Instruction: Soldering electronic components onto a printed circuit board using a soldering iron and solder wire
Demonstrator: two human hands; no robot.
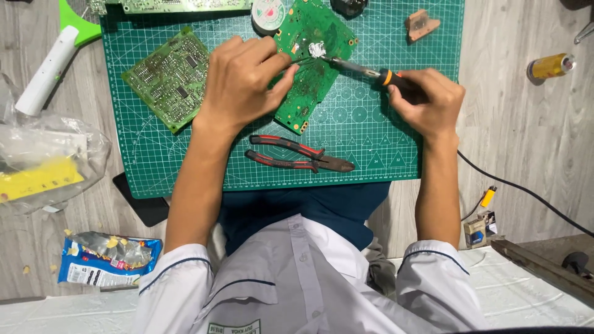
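Observation:
My right hand (pixel 427 99) grips a soldering iron (pixel 362 69) by its black and orange handle; the metal tip touches a silvery blob on a green circuit board (pixel 309 68). My left hand (pixel 238 83) rests on that board's left side, fingers pinched on a thin solder wire that leads to the tip. The board lies on a green cutting mat (pixel 371 136).
A second green circuit board (pixel 167 77) lies left of my left hand. Red-handled pliers (pixel 297 154) lie on the mat near me. A solder spool (pixel 267 13), a brown block (pixel 422 25), a yellow can (pixel 549 66), plastic bags (pixel 43 161), a snack wrapper (pixel 105 260) and a black cable (pixel 526 195) surround the mat.

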